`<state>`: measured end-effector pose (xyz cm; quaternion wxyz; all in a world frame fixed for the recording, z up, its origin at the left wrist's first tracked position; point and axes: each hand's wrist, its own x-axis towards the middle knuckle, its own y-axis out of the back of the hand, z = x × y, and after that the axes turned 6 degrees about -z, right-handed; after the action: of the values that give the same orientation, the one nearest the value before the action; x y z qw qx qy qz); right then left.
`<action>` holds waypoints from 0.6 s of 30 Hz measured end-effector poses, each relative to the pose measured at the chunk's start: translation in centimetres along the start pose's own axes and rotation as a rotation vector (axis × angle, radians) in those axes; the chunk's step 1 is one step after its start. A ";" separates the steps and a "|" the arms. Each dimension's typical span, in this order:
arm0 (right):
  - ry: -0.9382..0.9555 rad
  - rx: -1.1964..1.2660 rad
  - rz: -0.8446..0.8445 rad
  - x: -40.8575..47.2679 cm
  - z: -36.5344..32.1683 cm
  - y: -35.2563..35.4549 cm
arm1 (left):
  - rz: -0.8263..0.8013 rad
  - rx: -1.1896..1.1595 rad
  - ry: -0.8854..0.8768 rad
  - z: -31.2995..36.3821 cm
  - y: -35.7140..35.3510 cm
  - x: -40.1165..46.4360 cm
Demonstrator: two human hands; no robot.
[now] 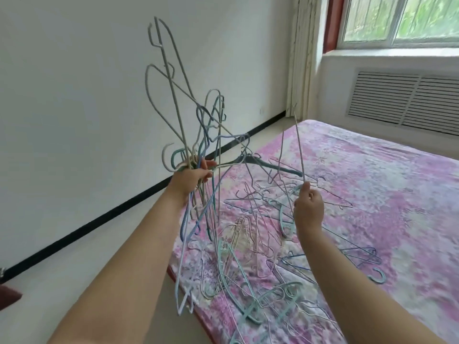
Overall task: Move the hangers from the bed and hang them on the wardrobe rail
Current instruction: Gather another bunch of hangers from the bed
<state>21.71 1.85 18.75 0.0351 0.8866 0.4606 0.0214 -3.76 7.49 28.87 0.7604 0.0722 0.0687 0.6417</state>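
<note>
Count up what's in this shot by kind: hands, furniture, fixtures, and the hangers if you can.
Hands: 2, left hand and right hand
Bed: 1
Window: 1
Curtain: 1
Vent grille: 1
Hangers: too tangled to count. There is a bunch gripped in the left hand, a thin hanger pinched in the right hand and a pile on the bed.
Total without hangers: 6

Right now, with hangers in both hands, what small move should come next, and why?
Probably bring the right hand across and slip its single hanger into the left hand's bunch of hangers. The left grip already holds many, while a pile of hangers still lies on the bed, so a free right hand could pick up more.
</note>
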 end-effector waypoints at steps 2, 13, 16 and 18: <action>0.025 -0.005 0.014 -0.6 0.0 -0.2 | 0.011 0.021 0.007 -1.2 0.2 -0.7; 0.076 0.133 -0.010 -4.8 -1.0 -2.8 | 0.156 -0.087 -0.136 1.7 3.8 -4.9; 0.091 0.174 -0.043 -6.2 -1.8 -3.5 | 0.204 -0.128 -0.149 2.2 5.5 -6.4; 0.099 0.180 -0.066 -7.0 -2.1 -4.0 | 0.236 -0.124 -0.139 2.4 6.4 -7.6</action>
<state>14.30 -1.52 20.43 -0.0666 0.8684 0.4908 0.0227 -10.74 0.98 32.56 0.6858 0.0769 -0.0327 0.7230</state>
